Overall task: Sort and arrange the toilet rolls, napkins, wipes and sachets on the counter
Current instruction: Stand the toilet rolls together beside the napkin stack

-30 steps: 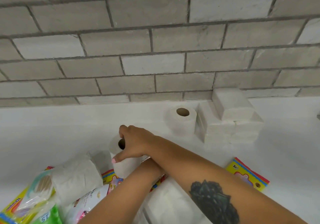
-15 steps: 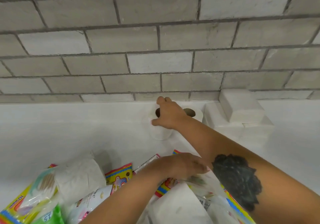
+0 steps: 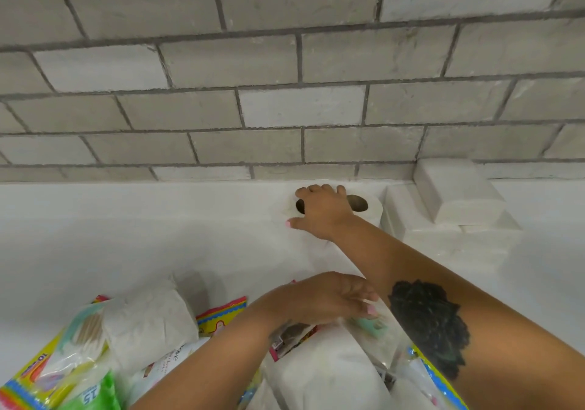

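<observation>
White toilet roll [image 3: 292,219] upright at counter's back edge, just beside second roll [image 3: 370,211] and napkin stack [image 3: 456,194]; right hand [image 3: 326,211] curled over its top, gripping; left hand [image 3: 335,298] fingers loosely extended above sachet pile [image 3: 221,313], holding nothing visible; risk: careless release tips roll, nudges neighbour; crossed forearms could snag packets; white counter [image 3: 126,245], grey brick wall [image 3: 285,108].

Bright, even light; soft shadows, slight blur, edges bowed.

Grey brick-tiled wall [image 3: 269,61] behind; pack of apparently cotton buds [image 3: 85,333] lower left.
</observation>
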A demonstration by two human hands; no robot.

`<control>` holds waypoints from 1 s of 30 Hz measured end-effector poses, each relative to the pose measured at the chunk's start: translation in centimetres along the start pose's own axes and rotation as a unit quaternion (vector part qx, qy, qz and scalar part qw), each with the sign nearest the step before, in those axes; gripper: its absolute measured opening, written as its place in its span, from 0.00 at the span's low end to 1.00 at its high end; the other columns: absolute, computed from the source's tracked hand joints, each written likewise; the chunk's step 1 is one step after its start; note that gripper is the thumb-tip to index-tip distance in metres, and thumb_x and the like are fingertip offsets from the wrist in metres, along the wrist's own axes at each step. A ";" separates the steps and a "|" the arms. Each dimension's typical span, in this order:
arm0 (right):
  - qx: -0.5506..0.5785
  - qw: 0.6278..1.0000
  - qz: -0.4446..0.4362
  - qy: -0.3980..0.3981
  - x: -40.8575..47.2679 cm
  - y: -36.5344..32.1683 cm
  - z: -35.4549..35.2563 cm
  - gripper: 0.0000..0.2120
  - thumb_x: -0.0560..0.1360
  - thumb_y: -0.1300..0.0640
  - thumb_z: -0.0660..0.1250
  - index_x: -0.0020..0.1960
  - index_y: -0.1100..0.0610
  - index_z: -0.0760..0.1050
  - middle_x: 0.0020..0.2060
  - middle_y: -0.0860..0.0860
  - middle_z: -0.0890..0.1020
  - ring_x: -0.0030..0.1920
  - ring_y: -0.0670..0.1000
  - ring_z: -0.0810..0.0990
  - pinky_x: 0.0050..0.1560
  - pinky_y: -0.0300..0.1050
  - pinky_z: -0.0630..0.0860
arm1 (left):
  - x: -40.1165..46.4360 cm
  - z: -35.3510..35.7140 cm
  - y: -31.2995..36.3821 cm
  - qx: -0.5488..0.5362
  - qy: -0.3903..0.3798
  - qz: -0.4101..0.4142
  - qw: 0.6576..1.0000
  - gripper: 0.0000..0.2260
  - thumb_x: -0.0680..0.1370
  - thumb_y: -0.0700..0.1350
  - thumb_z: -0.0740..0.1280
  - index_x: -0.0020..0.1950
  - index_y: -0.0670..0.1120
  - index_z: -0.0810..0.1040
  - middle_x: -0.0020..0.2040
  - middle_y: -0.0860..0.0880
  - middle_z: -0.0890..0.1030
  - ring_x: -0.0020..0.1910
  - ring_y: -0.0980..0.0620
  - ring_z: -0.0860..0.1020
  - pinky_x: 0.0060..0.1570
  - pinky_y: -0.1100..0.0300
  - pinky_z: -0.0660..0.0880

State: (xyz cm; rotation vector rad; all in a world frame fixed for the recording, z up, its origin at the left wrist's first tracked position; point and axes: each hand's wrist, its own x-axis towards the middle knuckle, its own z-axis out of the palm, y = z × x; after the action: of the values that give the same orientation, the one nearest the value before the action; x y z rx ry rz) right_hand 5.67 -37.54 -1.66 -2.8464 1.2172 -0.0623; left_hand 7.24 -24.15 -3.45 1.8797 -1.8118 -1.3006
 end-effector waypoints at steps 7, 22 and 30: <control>-0.015 1.000 -0.016 -0.004 -0.3 0.1 0.0 0.32 0.74 0.34 0.58 0.71 0.51 0.63 0.68 0.53 0.68 0.68 0.56 0.64 0.70 0.58 0.54 | -0.6 -0.9 0.4 -0.019 0.020 0.006 1.000 0.12 0.79 0.48 0.63 0.56 0.41 0.76 0.55 0.35 0.78 0.55 0.35 0.76 0.56 0.44 0.73; 0.066 0.998 -0.013 -0.014 -4.7 0.4 -2.8 0.32 0.78 0.37 0.51 0.77 0.50 0.51 0.77 0.53 0.50 0.76 0.55 0.50 0.73 0.61 0.42 | -5.5 -1.9 1.5 -0.021 -0.010 -0.068 0.997 0.27 0.70 0.69 0.64 0.66 0.61 0.68 0.62 0.63 0.73 0.61 0.61 0.71 0.61 0.73 0.65; 0.168 0.985 0.011 0.028 -9.4 2.8 -2.2 0.15 0.78 0.55 0.62 0.64 0.52 0.73 0.62 0.55 0.76 0.62 0.56 0.74 0.59 0.44 0.69 | -8.6 2.7 3.0 0.154 -0.018 -0.106 0.982 0.59 0.56 0.74 0.70 0.77 0.51 0.46 0.76 0.51 0.61 0.73 0.50 0.63 0.71 0.55 0.62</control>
State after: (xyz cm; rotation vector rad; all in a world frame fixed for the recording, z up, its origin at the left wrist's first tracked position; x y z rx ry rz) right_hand -3.01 -32.72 0.24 -2.5536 1.1225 -0.3177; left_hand 4.65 -16.04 0.75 2.2791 -1.9704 -1.1782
